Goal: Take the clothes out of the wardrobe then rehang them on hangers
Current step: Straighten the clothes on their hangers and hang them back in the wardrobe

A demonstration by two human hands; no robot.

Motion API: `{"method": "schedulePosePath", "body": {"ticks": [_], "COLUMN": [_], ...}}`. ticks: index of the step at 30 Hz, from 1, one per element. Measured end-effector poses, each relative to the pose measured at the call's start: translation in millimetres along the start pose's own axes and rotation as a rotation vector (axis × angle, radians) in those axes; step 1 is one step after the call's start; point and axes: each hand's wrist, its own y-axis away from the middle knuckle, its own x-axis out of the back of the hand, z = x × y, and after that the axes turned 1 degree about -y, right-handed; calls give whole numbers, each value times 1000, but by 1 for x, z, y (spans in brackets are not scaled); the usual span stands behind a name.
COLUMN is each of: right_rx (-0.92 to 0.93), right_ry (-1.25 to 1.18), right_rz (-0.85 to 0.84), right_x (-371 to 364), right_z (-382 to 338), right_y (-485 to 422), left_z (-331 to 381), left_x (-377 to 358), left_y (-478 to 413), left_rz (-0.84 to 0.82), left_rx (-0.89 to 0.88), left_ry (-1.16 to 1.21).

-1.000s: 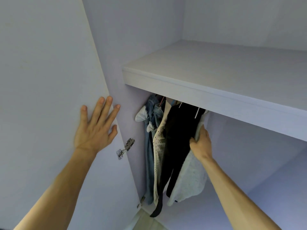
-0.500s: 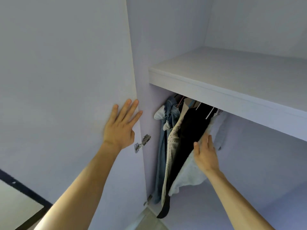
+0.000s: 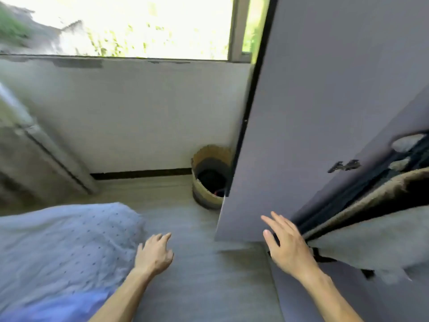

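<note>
Wardrobe door [image 3: 325, 112], the largest element, stands open just above and beyond the right hand [image 3: 289, 245], its lower corner close to the fingertips; whether they touch it cannot be told. Clothes [image 3: 371, 231], the task's own things, hang inside the wardrobe immediately right of that hand: a pale grey garment nearest, a tan one and dark ones behind, all blurred. No hanger can be made out. Bed [image 3: 60, 247], covered in dotted blue fabric, lies left of the left hand [image 3: 154, 252]. Floor [image 3: 197, 228] runs bare between and ahead of both hands. Window [image 3: 127, 26] and the wall under it lie far ahead. Woven basket [image 3: 210, 177] with dark contents sits on the floor well ahead of the right hand, partly hidden by the door edge. Hinge [image 3: 344, 165] shows on the door's inner face, above the right hand.

Both hands are spread and empty, fingers extended, gripping nothing. The step in hand is judged to be the first: taking clothes out, with none yet removed. The next move calls for the right hand to reach rightward into the wardrobe and close on the grey garment. The door's lower edge crowds that reach, and the basket behind it may limit further swing.
</note>
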Motion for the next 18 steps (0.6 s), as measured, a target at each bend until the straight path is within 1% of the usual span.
{"method": "schedulePosePath", "body": {"ticks": [2, 4, 9, 13, 18], "right_rx": [156, 305, 631, 861, 1134], "right_ry": [60, 103, 172, 192, 243], "right_rz": [-126, -214, -407, -523, -686], "right_x": [-42, -81, -158, -205, -244], "right_z": [-48, -96, -214, -290, -360], "right_y": [-1, 1, 19, 48, 84], "left_z": [-67, -123, -221, -267, -290], "left_x": [-5, -10, -31, -63, -105], "left_y": [33, 70, 170, 248, 339], "left_rz": [54, 109, 246, 336, 438], "left_rx": [122, 227, 519, 713, 986], "left_ry": [79, 138, 224, 321, 439]}}
